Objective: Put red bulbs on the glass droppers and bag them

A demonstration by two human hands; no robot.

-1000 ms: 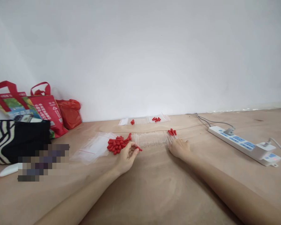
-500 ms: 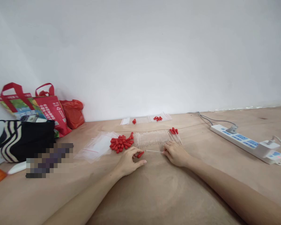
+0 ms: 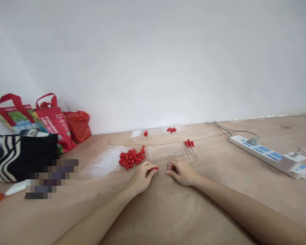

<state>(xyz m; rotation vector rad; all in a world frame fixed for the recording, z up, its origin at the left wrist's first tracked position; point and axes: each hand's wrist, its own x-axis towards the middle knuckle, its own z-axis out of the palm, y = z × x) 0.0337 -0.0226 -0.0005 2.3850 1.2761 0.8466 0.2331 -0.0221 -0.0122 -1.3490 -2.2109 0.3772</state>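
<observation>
My left hand (image 3: 143,176) pinches a small red rubber piece (image 3: 156,168) between thumb and fingers. Facing it, my right hand (image 3: 182,172) is closed on a thin pale stick (image 3: 162,173), whose free end points left toward the red piece; a small gap separates them. Just behind lies a row of thin clear sticks (image 3: 165,152). To the left of that row is a pile of red pieces (image 3: 129,158). At its right end, a few sticks with red caps (image 3: 189,143) lie slanted.
Clear plastic bags (image 3: 104,163) lie left of the pile. More small bags (image 3: 154,132) rest by the wall. A power strip (image 3: 265,153) is at the right. Red bags (image 3: 78,126) and a black striped bag (image 3: 33,156) stand at the left.
My left thumb and fingers have closed on the red piece. My right hand has shifted left and nearer to me with the stick, and less of the stick shows.
</observation>
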